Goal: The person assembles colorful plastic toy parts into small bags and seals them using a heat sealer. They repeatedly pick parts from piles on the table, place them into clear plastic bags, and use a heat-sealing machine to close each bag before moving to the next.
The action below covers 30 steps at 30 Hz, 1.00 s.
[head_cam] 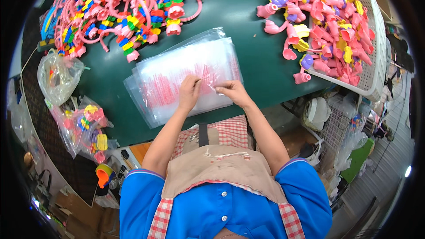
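A stack of clear plastic bags (172,69) with red printing lies aslant on the dark green table (262,73) in front of me. My left hand (190,90) is over the lower middle of the stack, thumb and fingertips pinched together at the film; a grip on it cannot be made out for certain. Just to its right, my right hand (234,93) is over the bags with thumb and forefinger close to a crinkled bit of film. Whether it holds the film is unclear.
Pink ring toys with coloured pieces (132,16) are heaped at the upper left. Pink, purple and yellow plastic parts (328,30) fill a white basket (375,63) at the right and spill onto the table. Filled plastic bags (83,122) hang at the left edge.
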Available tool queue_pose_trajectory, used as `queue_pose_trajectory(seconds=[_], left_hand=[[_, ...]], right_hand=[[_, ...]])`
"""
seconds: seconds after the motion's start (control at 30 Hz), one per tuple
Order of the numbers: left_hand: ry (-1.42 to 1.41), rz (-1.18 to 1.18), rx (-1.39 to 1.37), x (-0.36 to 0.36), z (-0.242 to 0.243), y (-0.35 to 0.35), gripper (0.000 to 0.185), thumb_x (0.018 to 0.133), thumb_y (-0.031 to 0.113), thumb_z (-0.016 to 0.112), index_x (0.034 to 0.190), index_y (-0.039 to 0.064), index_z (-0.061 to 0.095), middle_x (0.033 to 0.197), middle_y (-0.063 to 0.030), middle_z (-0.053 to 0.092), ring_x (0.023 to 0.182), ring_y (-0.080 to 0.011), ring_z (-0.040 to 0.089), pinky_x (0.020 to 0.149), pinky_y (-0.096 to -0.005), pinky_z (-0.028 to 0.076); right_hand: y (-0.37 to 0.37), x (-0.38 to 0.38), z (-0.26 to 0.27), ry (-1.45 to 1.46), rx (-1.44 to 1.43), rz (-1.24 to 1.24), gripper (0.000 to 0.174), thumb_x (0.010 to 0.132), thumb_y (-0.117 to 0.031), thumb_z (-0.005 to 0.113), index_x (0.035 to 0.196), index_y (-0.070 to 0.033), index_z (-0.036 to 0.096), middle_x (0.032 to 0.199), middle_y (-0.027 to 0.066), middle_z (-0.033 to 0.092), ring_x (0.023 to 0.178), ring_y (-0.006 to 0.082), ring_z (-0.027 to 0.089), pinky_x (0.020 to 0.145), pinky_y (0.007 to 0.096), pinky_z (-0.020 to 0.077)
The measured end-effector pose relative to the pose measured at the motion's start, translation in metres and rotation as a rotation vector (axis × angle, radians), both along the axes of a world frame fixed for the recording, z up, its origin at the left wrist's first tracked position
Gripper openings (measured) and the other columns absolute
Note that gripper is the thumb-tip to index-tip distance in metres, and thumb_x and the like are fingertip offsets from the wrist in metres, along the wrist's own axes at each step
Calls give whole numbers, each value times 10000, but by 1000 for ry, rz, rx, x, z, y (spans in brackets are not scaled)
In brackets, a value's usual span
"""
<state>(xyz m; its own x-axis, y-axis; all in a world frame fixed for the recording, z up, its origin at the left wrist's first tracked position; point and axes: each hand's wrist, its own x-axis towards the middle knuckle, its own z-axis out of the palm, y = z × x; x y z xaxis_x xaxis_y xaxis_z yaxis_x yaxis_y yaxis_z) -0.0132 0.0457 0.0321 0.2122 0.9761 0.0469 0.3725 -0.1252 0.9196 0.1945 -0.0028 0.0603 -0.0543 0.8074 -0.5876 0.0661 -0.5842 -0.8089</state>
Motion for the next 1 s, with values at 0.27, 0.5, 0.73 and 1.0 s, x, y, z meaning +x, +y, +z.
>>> queue_pose_trajectory(seconds=[0.27,0.5,0.73,1.0], left_hand=[[-619,423,-696,16,45,-12,180,984,223,624,1005,44,614,914,-45,638,758,-160,581,676,-299,486],[-262,577,-3,-35,141,66,322,1078,259,450,809,94,515,710,31,448,621,-119,444,570,-306,384],[561,160,-627,39,101,56,499,859,420,700,1080,1,545,975,-217,632,922,-306,629,775,-431,469],[86,87,-424,28,12,33,281,887,152,608,1109,-18,582,983,-137,613,867,-198,564,770,-341,460]], right_hand=[[-8,-48,55,-268,533,47,353,892,-194,709,650,1,541,582,140,467,490,214,512,494,406,358],[62,127,88,-269,348,-439,149,908,-139,705,898,-3,646,820,73,677,758,137,646,708,311,520],[128,219,-10,-1243,10,-314,698,675,-243,810,1220,-41,424,1134,219,596,1001,406,633,834,497,529],[127,133,88,-365,405,-142,617,694,-130,730,1211,-5,418,1020,182,659,962,308,683,869,380,532]])
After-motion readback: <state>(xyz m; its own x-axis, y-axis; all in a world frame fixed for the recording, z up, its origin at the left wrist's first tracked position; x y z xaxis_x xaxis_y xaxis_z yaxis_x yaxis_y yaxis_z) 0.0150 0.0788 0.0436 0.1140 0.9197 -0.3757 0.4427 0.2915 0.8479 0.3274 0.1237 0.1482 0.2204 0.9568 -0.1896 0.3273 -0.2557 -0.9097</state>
